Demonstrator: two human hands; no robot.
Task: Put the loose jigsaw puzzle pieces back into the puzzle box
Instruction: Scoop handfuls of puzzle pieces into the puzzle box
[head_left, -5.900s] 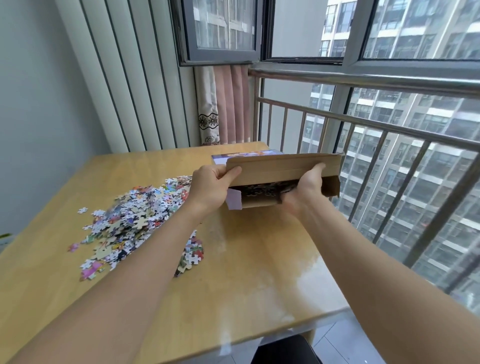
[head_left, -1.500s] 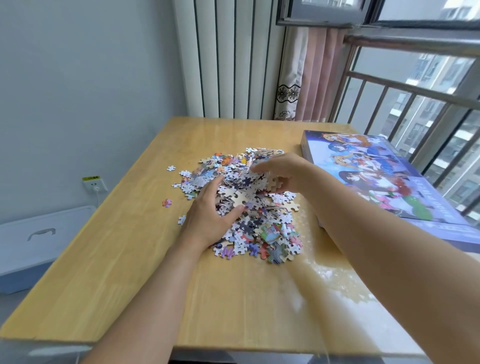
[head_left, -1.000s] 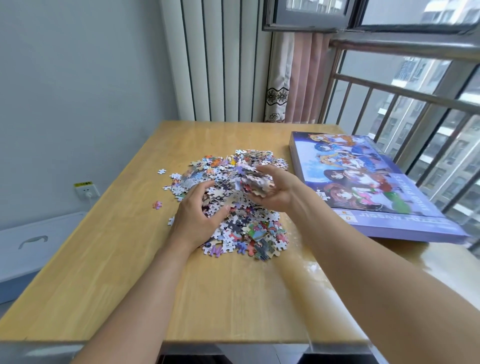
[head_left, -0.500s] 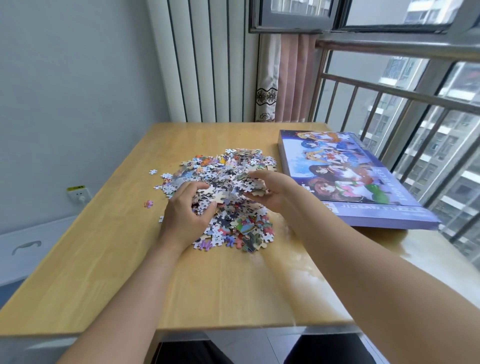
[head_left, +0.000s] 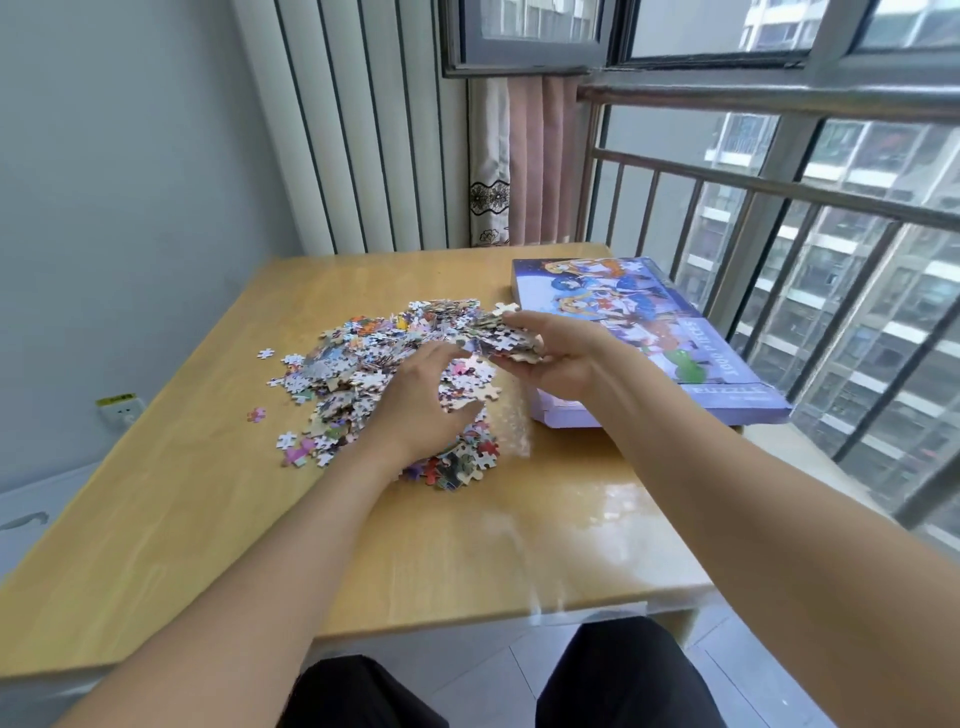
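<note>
My right hand now cups a heap of puzzle pieces, palm up, fingers curled under and thumb over the top, lifted off the pile; half a second ago it was still down in the pile gathering, so the scoop is done and this handful is ready to go. My left hand stays low on the pile, palm down, fingers spread and bent, pressing on pieces rather than clearly pinching any, so I call it relaxed. The hands sit close but not joined, left on the pile's near side, right at its edge toward the puzzle box. The box lies flat just beside the pile on that side, picture face up, touching the right wrist area from this view; I cannot tell where its opening is. Most pieces are still loose on the table, with a few strays on the pile's far-from-box side. Judgement: early in the task, next the handful needs an open end of the box.
</note>
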